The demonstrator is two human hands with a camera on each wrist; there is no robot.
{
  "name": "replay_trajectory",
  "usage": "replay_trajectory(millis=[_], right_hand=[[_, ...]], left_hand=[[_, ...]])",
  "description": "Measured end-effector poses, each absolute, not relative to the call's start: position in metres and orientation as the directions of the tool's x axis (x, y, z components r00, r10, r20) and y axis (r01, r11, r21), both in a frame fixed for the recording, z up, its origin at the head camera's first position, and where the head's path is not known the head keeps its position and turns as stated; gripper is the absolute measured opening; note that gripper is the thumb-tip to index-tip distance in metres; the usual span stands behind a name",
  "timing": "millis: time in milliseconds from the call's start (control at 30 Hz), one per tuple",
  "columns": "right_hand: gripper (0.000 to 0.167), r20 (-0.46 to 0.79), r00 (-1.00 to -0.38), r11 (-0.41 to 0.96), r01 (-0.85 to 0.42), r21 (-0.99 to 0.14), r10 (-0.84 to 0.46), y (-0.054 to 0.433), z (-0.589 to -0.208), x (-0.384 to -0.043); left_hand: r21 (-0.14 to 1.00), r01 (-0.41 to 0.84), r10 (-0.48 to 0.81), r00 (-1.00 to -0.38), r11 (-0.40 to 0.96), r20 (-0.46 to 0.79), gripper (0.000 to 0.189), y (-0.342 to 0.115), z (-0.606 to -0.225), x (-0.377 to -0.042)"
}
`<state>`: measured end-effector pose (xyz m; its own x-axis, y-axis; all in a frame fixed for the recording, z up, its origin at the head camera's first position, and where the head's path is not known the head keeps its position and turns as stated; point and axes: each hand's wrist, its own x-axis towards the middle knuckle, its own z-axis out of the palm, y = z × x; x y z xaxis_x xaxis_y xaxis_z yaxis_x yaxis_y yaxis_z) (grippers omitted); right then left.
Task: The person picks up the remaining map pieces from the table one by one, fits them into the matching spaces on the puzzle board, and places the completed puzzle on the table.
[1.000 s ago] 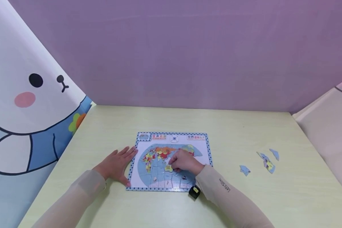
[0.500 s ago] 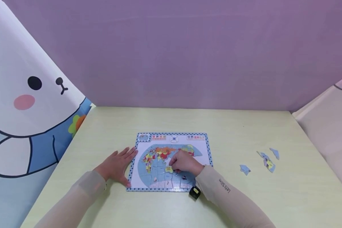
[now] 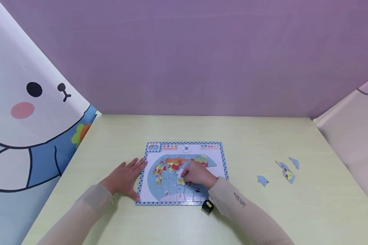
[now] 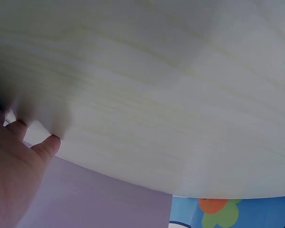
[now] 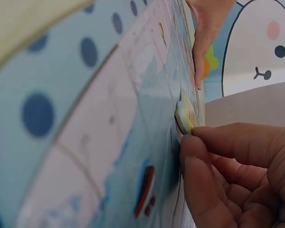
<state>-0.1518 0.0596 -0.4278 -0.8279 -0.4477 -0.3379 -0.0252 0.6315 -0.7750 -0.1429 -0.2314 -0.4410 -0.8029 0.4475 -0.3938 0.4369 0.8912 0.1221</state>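
Blue-bordered map puzzle (image 3: pixel 165 203), one, lay flat on the pale table (image 3: pixel 248 136). Yellow piece (image 5: pixel 184 114), one, stood tilted above the puzzle near the map's middle, pinched between the thumb and finger of your right hand (image 3: pixel 199 174). Your left hand (image 3: pixel 124 178), fingers outspread, rested against the puzzle's left edge. Loose pieces (image 3: pixel 286 173), several, mostly blue, lay well apart to the right.

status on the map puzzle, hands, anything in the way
Left hand spread at left edge of world map puzzle board. Right hand pinching yellow puzzle piece, not flush with board. Loose puzzle pieces off to the right, nothing blocking.
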Motion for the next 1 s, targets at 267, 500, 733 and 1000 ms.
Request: replay_trajectory(millis=[267,500,733,1000], right_hand=[[0.006,-0.320,-0.843,0.682,-0.075,-0.727,-0.434,0.0585,-0.4225,-0.1504],[0.006,-0.329,-0.852,0.749,-0.107,-0.654,-0.408,0.0555,-0.4229,-0.1522],[0.006,-0.338,-0.855,0.759,-0.093,-0.645,-0.393,0.0545,-0.4225,-0.1531],[0.004,-0.350,-0.852,0.760,-0.083,-0.645,-0.390,0.0535,-0.4258,-0.1533]], left_hand=[[0.124,0.439,0.450,-0.802,0.890,-0.392,0.129,-0.2304,-0.4403,-0.1430],[0.124,0.418,0.430,-0.806,0.900,-0.406,0.129,-0.2282,-0.4364,-0.1422],[0.120,0.410,0.421,-0.809,0.904,-0.410,0.129,-0.2279,-0.4348,-0.1418],[0.132,0.424,0.440,-0.808,0.896,-0.392,0.128,-0.2286,-0.4368,-0.1397]])
